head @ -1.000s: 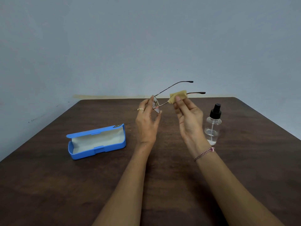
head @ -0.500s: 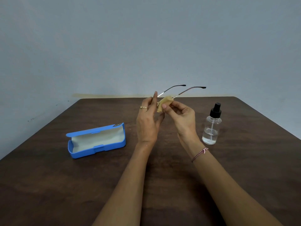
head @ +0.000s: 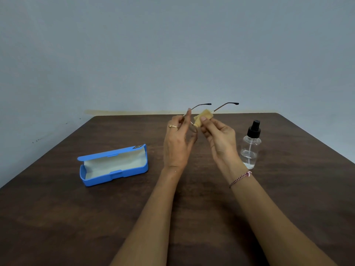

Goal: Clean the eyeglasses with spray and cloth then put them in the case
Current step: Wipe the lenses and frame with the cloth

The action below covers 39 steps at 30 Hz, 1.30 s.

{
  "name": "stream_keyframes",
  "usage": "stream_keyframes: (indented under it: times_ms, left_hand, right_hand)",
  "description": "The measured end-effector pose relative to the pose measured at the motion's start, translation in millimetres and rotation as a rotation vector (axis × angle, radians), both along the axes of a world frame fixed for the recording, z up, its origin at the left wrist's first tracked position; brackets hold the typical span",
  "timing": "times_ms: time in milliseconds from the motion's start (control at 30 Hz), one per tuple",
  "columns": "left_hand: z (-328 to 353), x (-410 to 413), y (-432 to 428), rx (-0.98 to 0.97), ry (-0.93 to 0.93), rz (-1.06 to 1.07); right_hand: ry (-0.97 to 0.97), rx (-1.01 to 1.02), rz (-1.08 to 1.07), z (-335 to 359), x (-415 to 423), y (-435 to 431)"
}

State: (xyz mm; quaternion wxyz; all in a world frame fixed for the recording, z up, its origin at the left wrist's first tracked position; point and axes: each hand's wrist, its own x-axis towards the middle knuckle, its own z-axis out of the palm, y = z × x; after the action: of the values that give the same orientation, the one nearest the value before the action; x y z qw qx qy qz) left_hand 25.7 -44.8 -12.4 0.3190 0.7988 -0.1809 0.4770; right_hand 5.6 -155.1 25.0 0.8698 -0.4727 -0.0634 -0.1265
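Item: eyeglasses (head: 220, 107), thin metal frame with dark temple tips, held in the air above the far middle of the table (head: 57, 217), temples unfolded and pointing away from the wearer. The lenses were largely hidden behind the fingers and could not be judged for smears. Left hand (head: 177, 139), ringed, pinched the frame front at its near end, fingers closed on it. Right hand (head: 219, 139), bracelet (head: 240, 178) at the wrist, pinched a small folded tan cloth (head: 207, 114) between thumb and fingers, wrapped about the frame near the right hinge; whether it covered lens or temple root could not be told. Spray bottle (head: 250, 148), clear with a black pump, stood upright just to the right of the right hand, partly filled. Case (head: 115, 174), blue hard shell with pale lining, lay open well to the left, nothing in it. Handling notes, as judgement: the glasses looked very light, springy in the temples and easily bent or scratched; best held by the rim or bridge, not by a temple alone, with only light pressure through the cloth. The cloth was soft and limp and would conform to a lens. Wiping appeared under way; casing not yet done.
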Motion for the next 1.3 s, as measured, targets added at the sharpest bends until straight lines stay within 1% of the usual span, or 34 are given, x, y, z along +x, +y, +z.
stream_keyframes:
  times_ms: [67,100,267,367,600,800,900,1067,1133,1167,1233,1300]
  left_hand:
    - [-0.4,-0.6,-2.3,0.004,0.009,-0.03]
    - [-0.4,-0.8,-2.3,0.004,0.012,-0.034]
    - [0.2,-0.2,2.3,-0.011,0.011,-0.009]
    - [0.8,-0.8,2.7,-0.032,0.018,-0.021]
    - [-0.1,-1.3,2.4,-0.093,0.043,-0.069]
    - [-2.6,2.5,12.5,-0.176,0.108,-0.064]
    - [-1.8,1.8,13.4,-0.226,0.134,-0.078]
    - [-0.7,1.2,17.5,-0.377,0.16,-0.079]
    - [-0.3,2.3,19.5,-0.429,0.174,-0.041]
    - [0.0,2.9,20.0,-0.453,0.185,-0.034]
    - [-0.5,5.3,20.8,-0.503,0.21,-0.044]
    - [-1.2,7.6,22.1,-0.578,0.229,-0.066]
  right_hand:
    - [0.022,0.112,-0.025,3.0,1.4,-7.9]
    - [0.028,0.13,-0.028,3.1,1.6,-8.7]
    - [0.025,-0.002,0.08,-2.4,-3.4,6.6]
    - [0.006,-0.025,0.055,-0.5,-4.2,7.8]
    - [-0.039,0.173,-0.044,12.3,-2.7,-11.1]
    - [-0.121,0.235,-0.125,23.1,-4.4,-18.9]
    - [-0.132,0.253,-0.148,26.7,-6.7,-20.8]
    - [-0.129,0.334,-0.21,30.2,-9.8,-26.6]
    - [-0.124,0.243,-0.186,29.9,-8.9,-27.6]
    - [-0.125,0.137,-0.144,28.9,-8.1,-27.1]
    - [-0.128,-0.186,0.0,24.5,-4.4,-27.1]
    - [-0.117,-0.587,0.199,19.2,-3.2,-29.5]
